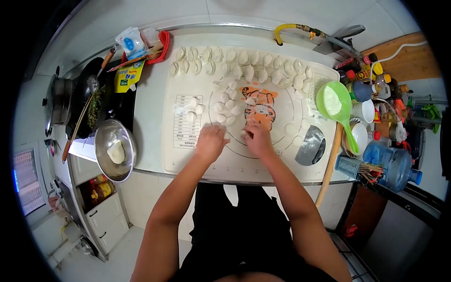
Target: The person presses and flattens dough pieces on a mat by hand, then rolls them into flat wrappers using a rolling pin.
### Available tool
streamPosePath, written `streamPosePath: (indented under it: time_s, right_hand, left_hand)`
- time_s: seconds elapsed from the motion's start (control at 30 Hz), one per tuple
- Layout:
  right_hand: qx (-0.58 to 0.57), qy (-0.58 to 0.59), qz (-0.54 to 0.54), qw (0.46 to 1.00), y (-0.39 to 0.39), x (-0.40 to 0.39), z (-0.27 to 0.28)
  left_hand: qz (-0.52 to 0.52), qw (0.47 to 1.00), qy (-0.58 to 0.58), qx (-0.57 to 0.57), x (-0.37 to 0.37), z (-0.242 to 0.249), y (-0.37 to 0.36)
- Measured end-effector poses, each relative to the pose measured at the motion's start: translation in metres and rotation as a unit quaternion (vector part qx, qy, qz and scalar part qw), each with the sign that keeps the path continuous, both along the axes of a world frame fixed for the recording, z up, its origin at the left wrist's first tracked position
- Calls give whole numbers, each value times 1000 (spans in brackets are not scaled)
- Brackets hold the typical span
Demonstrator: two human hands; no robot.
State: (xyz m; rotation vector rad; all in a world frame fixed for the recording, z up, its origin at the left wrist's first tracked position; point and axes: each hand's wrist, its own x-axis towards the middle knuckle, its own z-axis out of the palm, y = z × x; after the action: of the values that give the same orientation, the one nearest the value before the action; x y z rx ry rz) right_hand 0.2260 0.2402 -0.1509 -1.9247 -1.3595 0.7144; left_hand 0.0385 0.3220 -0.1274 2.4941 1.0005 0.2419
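My left hand (212,141) rests low over the white floured mat (188,162), its fingers bent, beside a group of small dough pieces (219,107). Close to its thumb, whatever the fingers touch is too small to tell. To its right, my right hand (257,139) has its fingers curled together below the orange cartoon print (260,113); a small pale bit shows at the fingertips. Rows of folded dumplings (249,73) lie along the mat's far side. Flattened dough rounds (291,129) lie to the right.
A metal bowl (114,150) with dough stands at the left, near a wok (89,94). On the right are a green scoop (334,101) with flour, a dark round object (310,145), a wooden rolling pin (330,164), bottles and a large blue water jug (390,164).
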Motion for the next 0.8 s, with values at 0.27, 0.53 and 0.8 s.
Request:
streamPosePath:
  time_s: [0.27,0.53,0.8]
  right_hand:
    - [-19,13,-26,999,-1,29,4]
    - [-17,-94,47,994,-11,13,-6]
    - [-1,-95,-17,995,-3,-11,0]
  left_hand:
    - [105,986,-99,-87,15,-15,16]
    - [63,990,-130,-6,0,-5,-7]
    - [90,989,-65,-101,-15,-9,-35]
